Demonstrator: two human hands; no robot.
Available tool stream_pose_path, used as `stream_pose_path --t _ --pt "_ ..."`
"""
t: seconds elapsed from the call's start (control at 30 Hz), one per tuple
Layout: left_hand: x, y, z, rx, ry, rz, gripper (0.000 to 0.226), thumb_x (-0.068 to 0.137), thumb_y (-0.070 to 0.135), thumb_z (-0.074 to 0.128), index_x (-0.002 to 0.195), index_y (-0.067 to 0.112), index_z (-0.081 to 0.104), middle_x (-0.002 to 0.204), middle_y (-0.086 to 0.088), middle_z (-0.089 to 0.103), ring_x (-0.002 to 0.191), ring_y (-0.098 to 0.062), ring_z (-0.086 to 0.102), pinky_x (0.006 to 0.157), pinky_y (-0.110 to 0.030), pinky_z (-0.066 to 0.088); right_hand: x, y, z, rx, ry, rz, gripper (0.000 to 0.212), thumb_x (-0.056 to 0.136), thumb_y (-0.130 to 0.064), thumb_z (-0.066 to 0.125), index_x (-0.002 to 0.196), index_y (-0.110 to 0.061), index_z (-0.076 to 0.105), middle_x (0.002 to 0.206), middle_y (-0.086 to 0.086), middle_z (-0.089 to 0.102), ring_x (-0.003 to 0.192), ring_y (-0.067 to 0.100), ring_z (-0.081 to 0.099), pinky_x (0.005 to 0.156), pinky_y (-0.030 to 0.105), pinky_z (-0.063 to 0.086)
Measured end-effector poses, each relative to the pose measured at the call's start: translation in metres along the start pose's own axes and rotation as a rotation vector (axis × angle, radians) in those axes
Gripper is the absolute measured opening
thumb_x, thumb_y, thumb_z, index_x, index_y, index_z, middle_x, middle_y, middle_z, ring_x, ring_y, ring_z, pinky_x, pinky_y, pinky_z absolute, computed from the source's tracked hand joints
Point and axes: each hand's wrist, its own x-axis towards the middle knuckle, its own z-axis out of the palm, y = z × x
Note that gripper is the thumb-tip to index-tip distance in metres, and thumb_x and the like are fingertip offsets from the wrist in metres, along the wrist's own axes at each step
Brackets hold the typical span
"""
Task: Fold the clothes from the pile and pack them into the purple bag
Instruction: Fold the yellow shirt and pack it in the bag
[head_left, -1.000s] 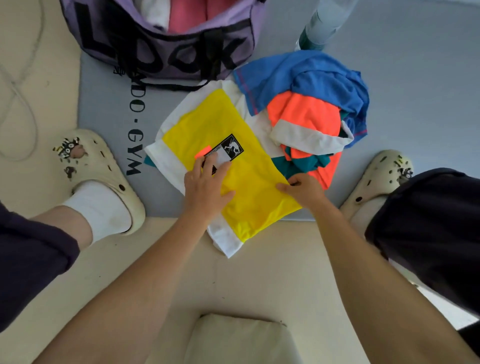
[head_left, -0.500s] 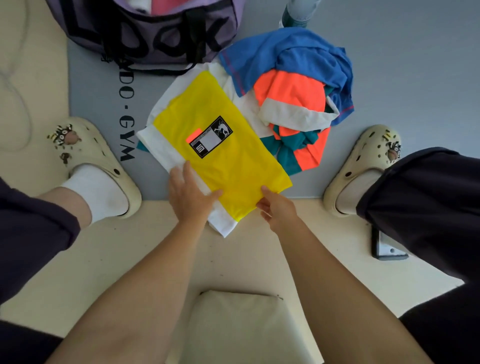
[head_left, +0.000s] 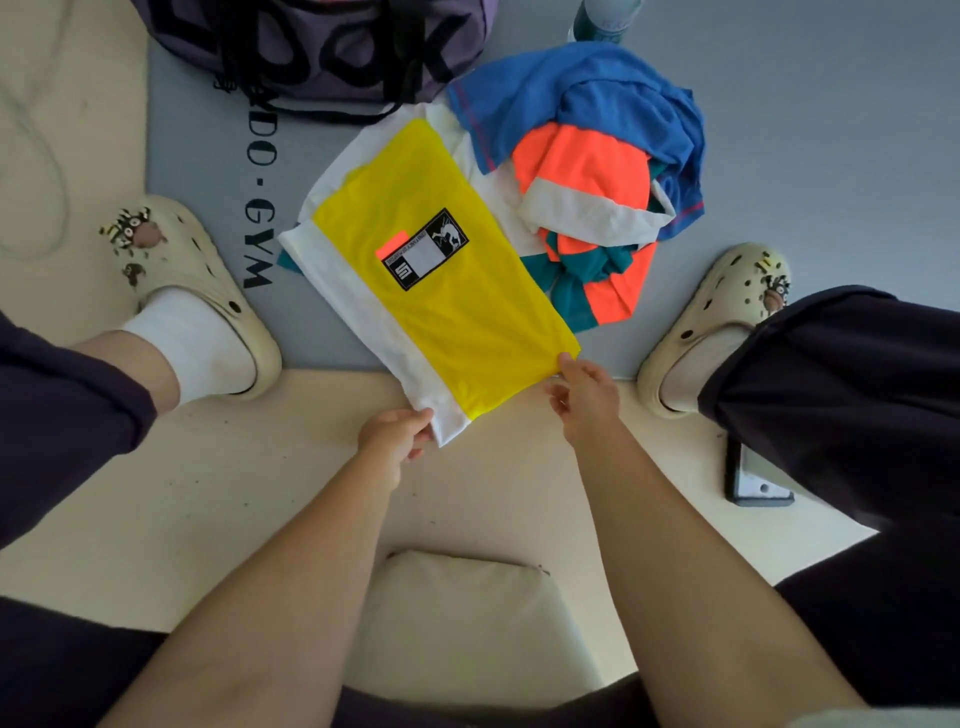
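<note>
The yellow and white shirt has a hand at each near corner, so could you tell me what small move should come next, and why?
Probably lift the near edge and fold it away toward the purple bag. The left hand pinches the white corner and the right hand the yellow corner of the yellow and white shirt, which lies flat and long.

so the yellow and white shirt (head_left: 447, 291) is spread flat on the grey mat, black label patch facing up, near edge hanging over onto the cream floor. the pile (head_left: 587, 176), blue, neon orange, white and teal, is bunched up just right of it, overlapping its far corner. purple bag (head_left: 332, 47) with big black lettering sits at the top, touching the shirt's far end
</note>
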Motion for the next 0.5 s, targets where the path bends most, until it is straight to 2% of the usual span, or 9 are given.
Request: stream_pose_path --t 0.07,0.17,0.3,0.43,0.5 --pt "-0.002 -0.001 -0.006 -0.026 -0.053 -0.019 0.006 0.094 0.016 0.065 0.095 0.014 0.059 0.086 -0.004 0.068 0.054 -0.003 0.067 0.061 -0.025 0.043 0.000 0.002 -0.002 -0.013 -0.045 0.024 0.016 0.090 -0.021 0.070 0.087 -0.018 0.054 0.078 0.004 0.063 0.052 0.015 0.058 0.055 0.027 0.045" --pt "-0.005 -0.005 -0.006 0.038 -0.027 0.002 0.020 0.089 0.026 0.071 0.100 0.014 0.059 0.085 -0.005 0.067 0.068 -0.011 0.063 0.058 -0.027 0.035 -0.003 0.009 0.003 -0.108 -0.114 0.064 0.020 0.086 -0.028 0.074 0.086 -0.017 0.057 0.077 0.003 0.062 0.048 0.013 0.054 0.054 0.026 0.045" --pt "-0.005 -0.004 0.000 0.146 -0.014 0.038 0.020 0.086 0.027 0.074 0.088 0.012 0.061 0.068 -0.003 0.058 0.059 -0.012 0.046 0.049 -0.024 0.030 -0.003 0.014 0.006 -0.316 -0.132 0.016 0.017 0.086 -0.023 0.074 0.082 -0.015 0.060 0.081 0.007 0.064 0.044 0.012 0.049 0.049 0.024 0.041" --pt "-0.001 -0.004 -0.006 0.216 0.019 0.020 0.020 0.085 0.023 0.075 0.094 0.010 0.063 0.070 -0.004 0.061 0.059 -0.011 0.051 0.049 -0.023 0.032 -0.002 0.013 -0.001 -0.455 -0.091 -0.060 0.019 0.085 -0.025 0.075 0.082 -0.010 0.063 0.074 0.006 0.066 0.047 0.012 0.051 0.047 0.023 0.040" --pt "-0.001 -0.003 -0.010 0.162 0.007 -0.002 0.027 0.082 0.028 0.078 0.098 0.009 0.066 0.071 -0.003 0.063 0.062 -0.012 0.054 0.050 -0.024 0.033 -0.002 0.010 -0.003 -0.494 -0.080 -0.126 0.027 0.083 -0.031 0.076 0.076 -0.010 0.059 0.067 0.006 0.063 0.049 0.014 0.049 0.047 0.024 0.039"
